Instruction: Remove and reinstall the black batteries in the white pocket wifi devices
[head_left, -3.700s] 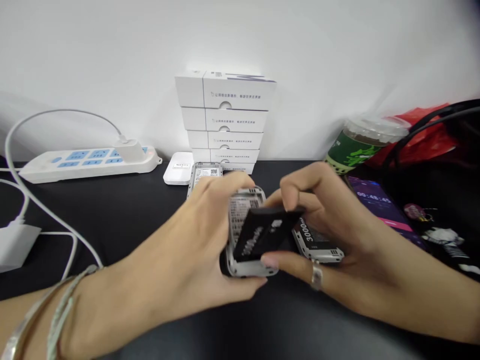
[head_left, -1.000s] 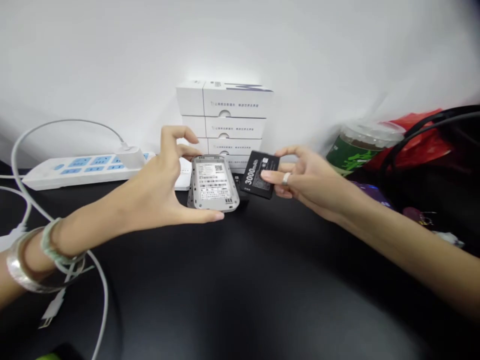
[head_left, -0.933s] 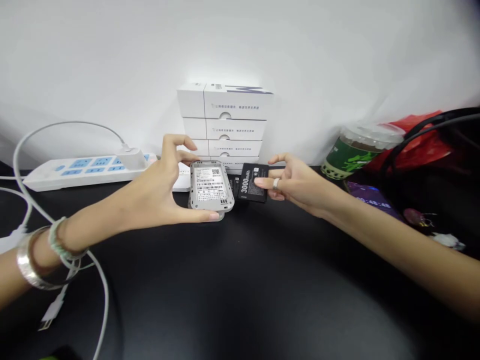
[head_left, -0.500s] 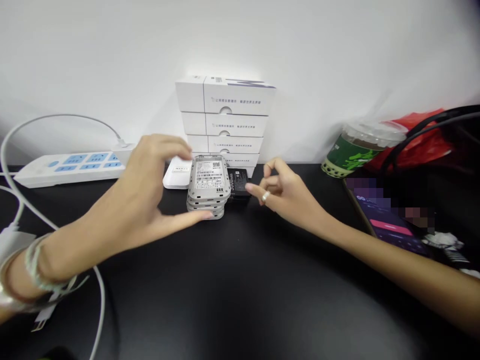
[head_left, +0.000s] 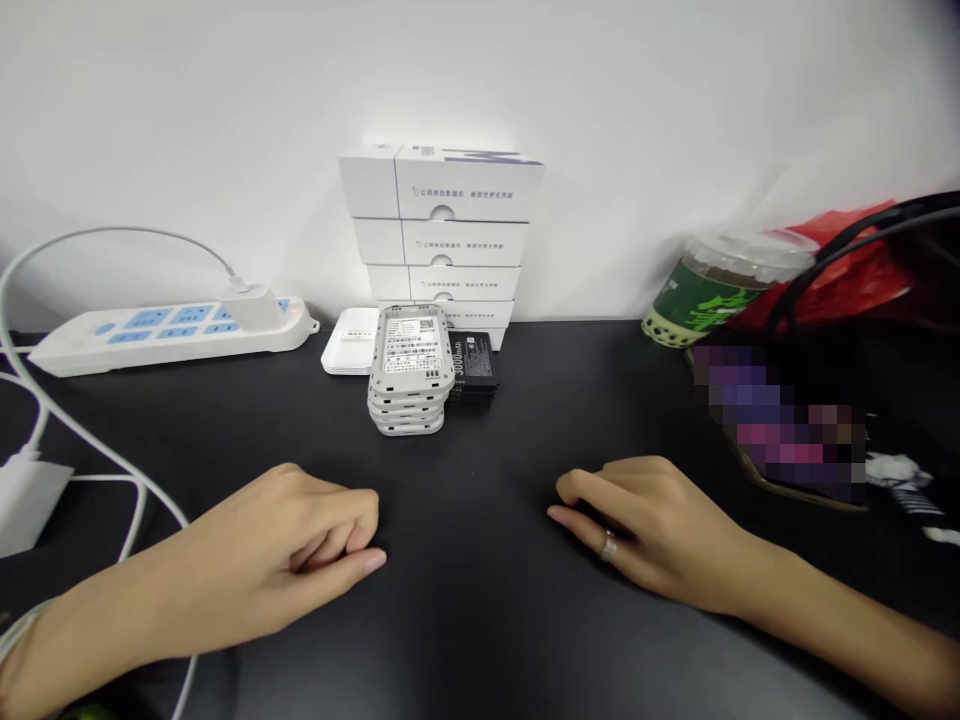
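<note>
My left hand (head_left: 300,550) rests on the black table (head_left: 472,620) at the left, its fingers curled in and holding nothing. Across from it, my right hand (head_left: 652,525), with a ring on it, lies closed on the table and is also bare of any object. Beyond both hands stands a stack of grey device shells (head_left: 411,375), the top one showing a printed label. White covers (head_left: 350,343) lie beside the stack on its left, and black batteries (head_left: 476,362) on its right. White boxes (head_left: 465,190) are piled behind, against the wall.
A white power strip (head_left: 176,335) with a plugged-in charger and looping cables occupies the left. On the right are a tilted drink cup (head_left: 709,290), a red bag (head_left: 862,260), black cables and a phone (head_left: 780,420), partly pixelated.
Both hands have drawn back from the stack toward the near side of the table and moved apart. The fingers of my left hand have curled in. The stack stays beside the batteries.
</note>
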